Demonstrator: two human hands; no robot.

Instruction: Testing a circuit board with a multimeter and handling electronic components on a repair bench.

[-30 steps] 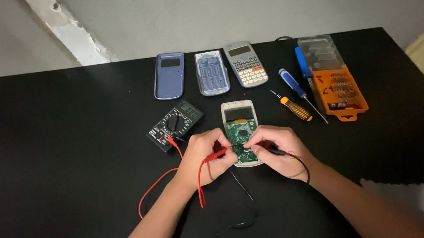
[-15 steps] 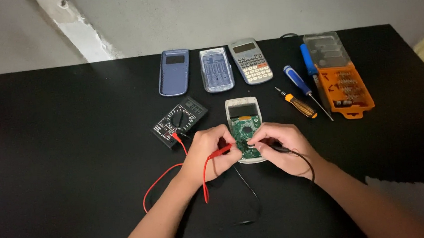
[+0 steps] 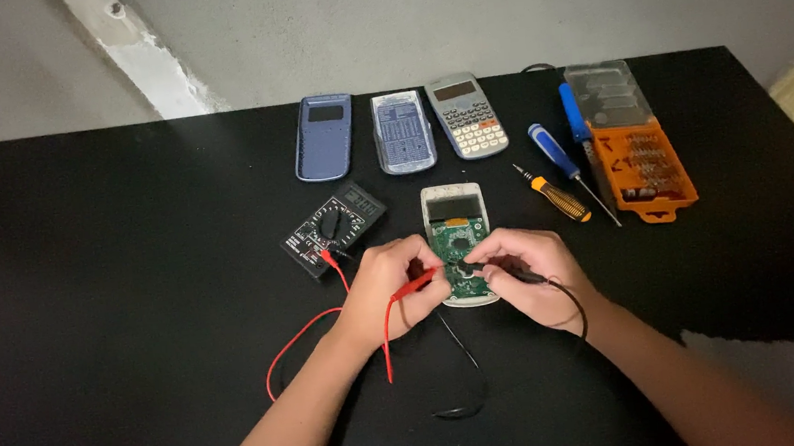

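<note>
An opened calculator point(image 3: 453, 212) lies on the black table point(image 3: 121, 270), its green circuit board point(image 3: 459, 245) bare. My left hand point(image 3: 388, 284) pinches a red test probe point(image 3: 417, 286) whose tip rests on the lower part of the board. My right hand point(image 3: 523, 270) grips a black test probe point(image 3: 475, 268) pointed at the same spot. Red and black leads run to a small black multimeter point(image 3: 332, 229) left of the calculator.
At the back lie a blue calculator cover point(image 3: 324, 136), a clear cover point(image 3: 403, 130) and a grey calculator point(image 3: 467, 115). To the right are a blue screwdriver point(image 3: 552, 152), a yellow-black screwdriver point(image 3: 559, 197) and an orange bit case point(image 3: 639, 155). A torn white patch point(image 3: 780, 375) shows at the near right.
Both hands stay on the board with the probes; only small shifts of the fingers and of the camera view.
</note>
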